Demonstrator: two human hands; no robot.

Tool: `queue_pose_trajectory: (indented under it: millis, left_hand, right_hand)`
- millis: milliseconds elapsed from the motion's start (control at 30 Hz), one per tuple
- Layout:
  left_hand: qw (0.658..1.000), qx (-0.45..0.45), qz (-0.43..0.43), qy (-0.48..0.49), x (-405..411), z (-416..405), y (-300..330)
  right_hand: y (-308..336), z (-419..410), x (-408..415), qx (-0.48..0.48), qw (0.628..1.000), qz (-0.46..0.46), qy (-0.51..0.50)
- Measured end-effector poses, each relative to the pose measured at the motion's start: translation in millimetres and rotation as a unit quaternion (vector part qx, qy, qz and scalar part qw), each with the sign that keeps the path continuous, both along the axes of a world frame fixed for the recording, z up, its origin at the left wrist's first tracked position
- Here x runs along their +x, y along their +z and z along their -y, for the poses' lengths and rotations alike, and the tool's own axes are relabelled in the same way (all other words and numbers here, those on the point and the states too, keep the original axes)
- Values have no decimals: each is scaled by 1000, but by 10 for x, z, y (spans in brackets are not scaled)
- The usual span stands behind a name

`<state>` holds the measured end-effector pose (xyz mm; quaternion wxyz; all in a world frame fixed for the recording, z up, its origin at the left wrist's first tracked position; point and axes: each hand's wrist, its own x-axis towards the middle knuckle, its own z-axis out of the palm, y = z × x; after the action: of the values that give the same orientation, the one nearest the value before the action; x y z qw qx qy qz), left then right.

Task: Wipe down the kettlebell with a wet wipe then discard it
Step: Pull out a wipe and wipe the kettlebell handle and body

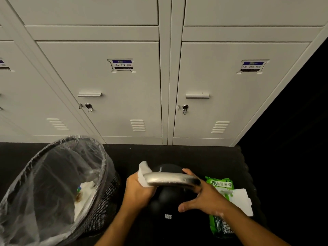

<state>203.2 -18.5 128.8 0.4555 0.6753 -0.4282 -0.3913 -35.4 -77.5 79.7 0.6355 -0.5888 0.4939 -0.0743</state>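
A black kettlebell (166,197) marked 12KG stands on the dark floor, its silver handle (168,180) on top. My left hand (137,190) is shut on a white wet wipe (143,172), pressing it around the left end of the handle. At the handle's right end my right hand (202,197) grips the bar, fingers curled over it and the thumb spread below. The lower body of the kettlebell is partly hidden by both hands.
A black mesh bin (58,185) lined with clear plastic stands at the left, with crumpled wipes inside. A green wet wipe pack (219,183), flap open, lies on the floor right of the kettlebell. Grey lockers (124,95) rise just behind.
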Motion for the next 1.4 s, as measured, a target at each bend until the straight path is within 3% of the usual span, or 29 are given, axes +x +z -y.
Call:
queue_pose_trajectory:
  millis: [67,167,233,333,433,500,533,600,667,733,833,933,1033,1100,1200,1400]
  left_hand:
    - [990,56,-17,-129,233,36,60]
    - [947,137,52,-284,451,201,145]
    - [925,152,100,-333,524,271,187]
    - [951,106,128,-261,427,161,225]
    - [997,11,77,1,-31,-114,209]
    - [990,-24,29,134,-314,-158,183]
    - [986,-35,46,157,-353,-144,148]
    - [988,-28,132,75,-189,-65,106]
    - [974,19,194,-111,104,53,163]
    - [950,98,170,-242,297,175,288]
    - [909,168,161,-345,383,347,406]
    - [906,82,266,-320,352,300,300]
    - [910,-75,380,-152,120,56,69]
    - [914,-122,377,-89,-26,-25,44]
    - [892,-164,397,-140,20,42,105]
    - [871,-18,391,-298,182,247,345]
  right_hand:
    - [60,25,21,0,1000,-12,13]
    - [133,39,36,4,1000,-17,23]
    - [141,26,46,-3,999,-27,20]
    - [126,14,45,-8,999,-32,13]
    - [131,-12,47,-10,999,-31,13]
    - [127,-15,48,-14,999,-33,12]
    - [127,-12,49,-15,999,-34,13]
    - [111,-9,47,-15,999,-30,20]
    - [108,-3,44,-16,999,-31,20]
    - [114,-1,46,-16,999,-28,16]
    - [144,17,54,-9,999,-28,19]
    - [138,29,49,-2,999,-28,22]
    - [141,18,43,-13,999,-34,26]
    - [138,12,37,-22,999,-35,25]
    - [141,22,44,-26,998,-49,34]
    - [190,49,58,-13,998,-52,39]
